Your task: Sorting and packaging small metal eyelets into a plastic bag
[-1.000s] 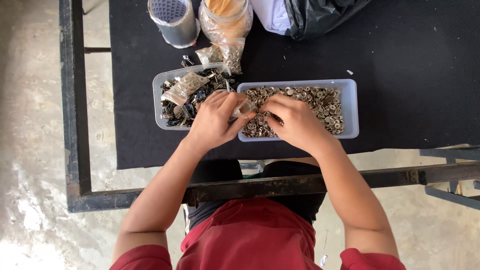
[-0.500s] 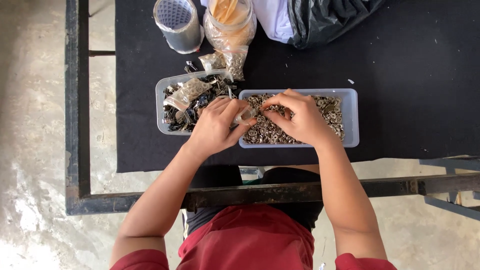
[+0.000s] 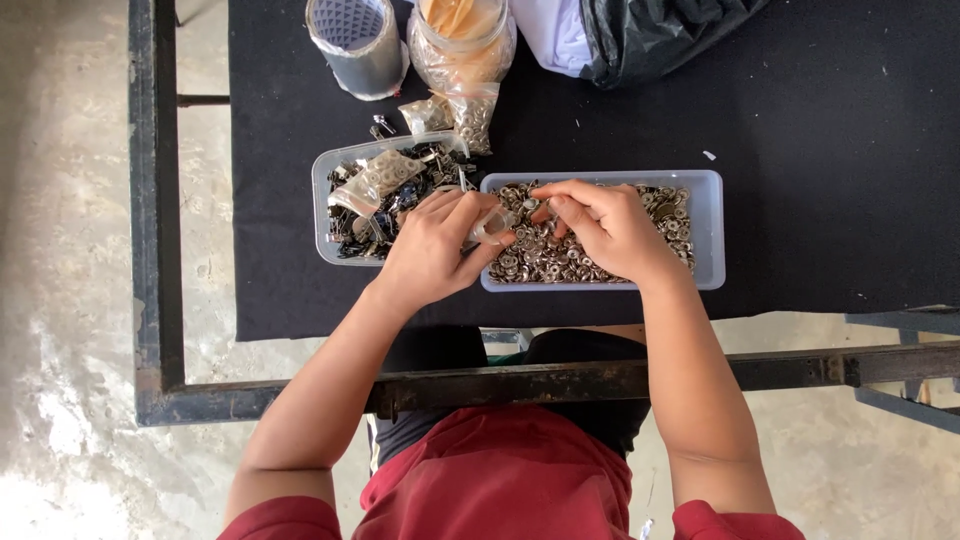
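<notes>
Both hands now sit closer together over the tray [image 3: 712,230] of metal rings [image 3: 545,260]. Left hand [image 3: 435,245] pinches a small clear bag [image 3: 493,226] open-side toward 3 o'clock, so the right hand [image 3: 605,228], fingertips pressed together on rings, can feed it.

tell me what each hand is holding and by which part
The left hand pinches a small clear plastic bag by its edge. The right hand meets it over the tray of metal rings; its hold cannot be told.

We see the clear plastic tray of small metal rings [image 3: 705,230] lying right of, and touching, the clear plastic tray of dark metal clips [image 3: 325,215]; behind them stand a grey mesh-topped cup [image 3: 358,45] and, to its right, a clear bag-lined jar [image 3: 462,45].
</notes>
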